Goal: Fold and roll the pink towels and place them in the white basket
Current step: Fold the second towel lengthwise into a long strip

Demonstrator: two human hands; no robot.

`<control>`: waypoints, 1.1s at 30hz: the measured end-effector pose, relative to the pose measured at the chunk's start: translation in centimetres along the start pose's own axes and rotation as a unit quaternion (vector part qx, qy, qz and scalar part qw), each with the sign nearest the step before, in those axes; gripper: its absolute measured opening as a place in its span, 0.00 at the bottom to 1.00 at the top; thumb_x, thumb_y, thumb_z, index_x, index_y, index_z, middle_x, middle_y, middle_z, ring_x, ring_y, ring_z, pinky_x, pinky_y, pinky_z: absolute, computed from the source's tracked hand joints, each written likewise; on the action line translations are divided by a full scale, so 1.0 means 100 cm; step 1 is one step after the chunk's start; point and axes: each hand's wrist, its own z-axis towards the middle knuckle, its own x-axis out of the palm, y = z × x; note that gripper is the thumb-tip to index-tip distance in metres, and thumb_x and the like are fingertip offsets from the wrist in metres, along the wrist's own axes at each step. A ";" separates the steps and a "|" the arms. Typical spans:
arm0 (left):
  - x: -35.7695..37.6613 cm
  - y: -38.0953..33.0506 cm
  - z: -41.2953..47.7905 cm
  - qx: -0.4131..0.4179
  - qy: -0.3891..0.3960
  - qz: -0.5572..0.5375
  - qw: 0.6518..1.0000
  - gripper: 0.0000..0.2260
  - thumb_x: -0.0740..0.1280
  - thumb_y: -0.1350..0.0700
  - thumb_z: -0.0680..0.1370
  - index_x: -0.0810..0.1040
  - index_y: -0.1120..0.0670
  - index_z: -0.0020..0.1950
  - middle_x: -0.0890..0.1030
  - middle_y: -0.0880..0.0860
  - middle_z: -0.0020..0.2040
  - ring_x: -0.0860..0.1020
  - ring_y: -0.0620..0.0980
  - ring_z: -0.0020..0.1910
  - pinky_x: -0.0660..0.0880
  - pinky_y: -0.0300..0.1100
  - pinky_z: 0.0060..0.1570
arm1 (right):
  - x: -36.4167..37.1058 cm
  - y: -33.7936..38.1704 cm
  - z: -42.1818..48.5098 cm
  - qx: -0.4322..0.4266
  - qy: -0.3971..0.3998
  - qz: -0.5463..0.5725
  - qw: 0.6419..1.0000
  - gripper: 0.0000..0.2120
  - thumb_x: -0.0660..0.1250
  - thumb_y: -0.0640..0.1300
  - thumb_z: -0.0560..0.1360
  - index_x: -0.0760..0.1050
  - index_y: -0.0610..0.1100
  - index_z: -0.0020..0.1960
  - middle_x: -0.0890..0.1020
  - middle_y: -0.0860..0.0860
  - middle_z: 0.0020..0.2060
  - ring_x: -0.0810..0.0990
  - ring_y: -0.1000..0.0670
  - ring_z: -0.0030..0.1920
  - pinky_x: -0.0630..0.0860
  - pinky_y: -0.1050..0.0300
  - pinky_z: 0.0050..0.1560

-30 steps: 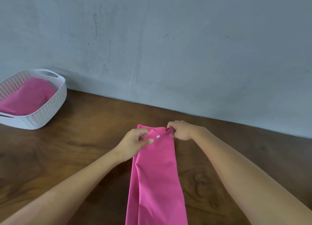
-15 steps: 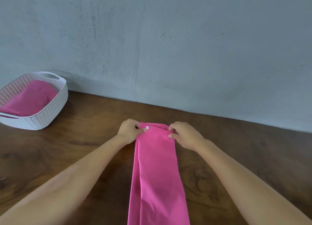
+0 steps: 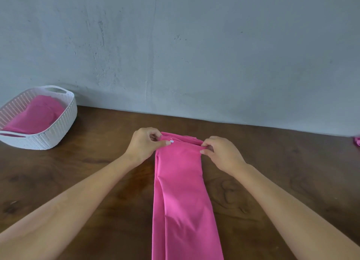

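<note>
Right now the fingers [image 3: 207, 148] of the right hand [image 3: 221, 155] curl over the far end of the pink towel [image 3: 183, 191] and pinch its turned-over edge at the right corner. The left hand [image 3: 145, 145] does the same at the left corner, thumb pressed to forefinger with the cloth between them. That end sits at the centre of the frame, and the towel runs as a long, narrow folded strip down to the bottom edge, flat on the brown bench [image 3: 93, 172].

From this, the step in hand looks like starting the roll. To do it well, both pinches should turn the first lip over tightly and evenly, so the two corners advance together and the roll runs square to the strip. A slack first turn would likely give a loose, coned roll. The layers along the strip's left side look slightly uneven and are worth aligning as the roll comes toward the body.

The white basket [image 3: 65, 121] stands at the middle left, well apart, with pink cloth [image 3: 37, 115] already in it.
</note>
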 end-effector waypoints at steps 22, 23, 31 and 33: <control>0.043 0.003 -0.127 -0.026 0.165 0.068 0.984 0.09 0.82 0.56 0.68 0.82 0.52 0.36 0.84 0.50 0.38 0.82 0.52 0.38 0.79 0.53 0.44 | 0.079 0.000 -0.167 0.063 -0.019 0.066 0.996 0.06 0.69 0.49 0.79 0.80 0.48 0.51 0.78 0.57 0.49 0.75 0.55 0.54 0.72 0.60 0.48; 0.047 0.000 -0.135 -0.024 0.164 0.080 0.983 0.10 0.82 0.58 0.69 0.81 0.52 0.35 0.84 0.50 0.37 0.83 0.51 0.39 0.79 0.54 0.44 | 0.080 -0.001 -0.176 0.065 -0.023 0.070 0.995 0.06 0.69 0.50 0.78 0.80 0.48 0.51 0.78 0.57 0.50 0.75 0.55 0.53 0.71 0.61 0.48; 0.084 -0.028 -0.214 -0.041 0.139 0.135 0.980 0.13 0.79 0.64 0.69 0.80 0.49 0.34 0.85 0.47 0.37 0.84 0.47 0.39 0.81 0.51 0.43 | 0.082 -0.019 -0.261 0.057 -0.031 0.124 0.990 0.05 0.73 0.49 0.75 0.81 0.49 0.49 0.77 0.60 0.46 0.77 0.57 0.51 0.73 0.59 0.47; 0.092 -0.035 -0.239 -0.048 0.133 0.139 0.980 0.14 0.80 0.63 0.68 0.80 0.47 0.33 0.84 0.47 0.36 0.83 0.46 0.37 0.80 0.48 0.42 | 0.082 -0.020 -0.284 0.050 -0.036 0.139 0.988 0.05 0.74 0.49 0.75 0.81 0.49 0.48 0.78 0.59 0.46 0.78 0.57 0.49 0.74 0.58 0.47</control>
